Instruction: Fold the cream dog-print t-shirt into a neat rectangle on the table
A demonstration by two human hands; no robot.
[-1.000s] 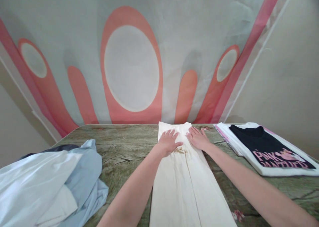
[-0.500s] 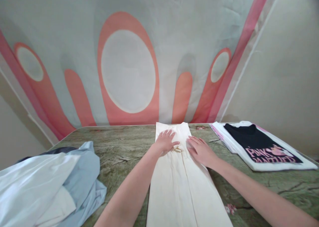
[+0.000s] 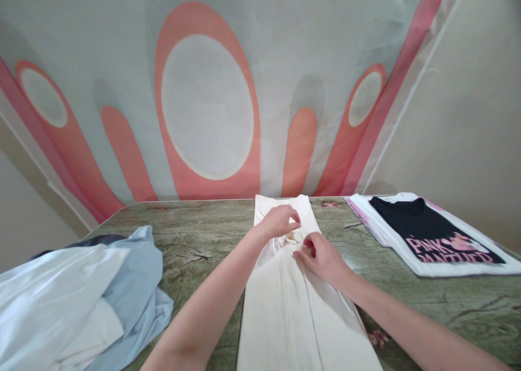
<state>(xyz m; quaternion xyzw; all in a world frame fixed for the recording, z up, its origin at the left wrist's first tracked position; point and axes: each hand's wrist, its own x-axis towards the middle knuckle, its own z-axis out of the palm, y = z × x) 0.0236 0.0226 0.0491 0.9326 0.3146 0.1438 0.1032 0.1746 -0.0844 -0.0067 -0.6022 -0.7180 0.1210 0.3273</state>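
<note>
A long cream dress (image 3: 280, 306), gathered at the waist, lies in a narrow strip running away from me down the table. My left hand (image 3: 280, 221) is over its upper part, fingers bent down and closed at the gathered waist. On the right side of that waist, my right hand (image 3: 319, 257) pinches the cloth between thumb and curled fingers. A small beige tie (image 3: 291, 236) shows between the two hands. Fabric around the waist looks bunched and slightly raised there. The fingertips of my left hand are partly hidden.
A loose heap of white and light blue clothes (image 3: 138, 284) sits at the left, with something dark behind it. On the right lies a stack of folded shirts, a black printed one (image 3: 431, 227) on top. The wood-patterned table (image 3: 203, 235) ends at a patterned backdrop (image 3: 122, 24).
Both hands lay flat with fingers spread on the dress earlier. Now their fingers have curled in at the waist, the right hand having come nearer to me, and the cloth is bunched.
</note>
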